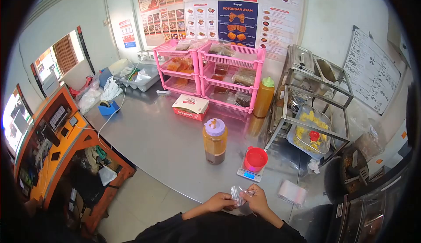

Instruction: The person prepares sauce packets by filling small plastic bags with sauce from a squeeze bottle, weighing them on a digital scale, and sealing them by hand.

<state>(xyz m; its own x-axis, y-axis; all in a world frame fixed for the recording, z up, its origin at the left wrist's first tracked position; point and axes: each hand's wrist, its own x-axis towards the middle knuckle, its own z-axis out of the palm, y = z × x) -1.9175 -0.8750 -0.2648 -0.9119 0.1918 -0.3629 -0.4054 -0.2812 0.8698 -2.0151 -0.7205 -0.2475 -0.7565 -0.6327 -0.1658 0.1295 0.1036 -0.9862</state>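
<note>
"Fingers (225, 196) first: how far apart are they?"

"Narrow on both sides. The left hand (217, 203) pinches one side of a small clear plastic bag (237, 195), and the right hand (259, 201) pinches the other, so two hands share it, close together."

"One bag or several?"

"It looks like one, but it's crumpled, so I can't tell for sure. It's at the near edge of the steel surface (164, 142)."

"What else sits by that edge?"

"One digital scale (249, 176) a little farther in, with one red cup (256, 159) standing on it. Right of the hands lies one flat stack of clear bags (292, 193); I can't count its layers. Left of the scale, well apart from the hands, one large bottle with a lilac lid (215, 144) stands upright."

"And toward the far edge?"

"Two pink racks (197, 69) side by side, three tiers each. One red-and-white box (190, 107) sits in front of them, and one green-capped squeeze bottle (264, 99) stands just beside the right-hand rack."

"The two ends?"

"Near the left edge, one blue tape dispenser (108, 108). Toward the right edge, one metal frame (316, 126) around a tray of yellow pieces (310, 129)."
</note>
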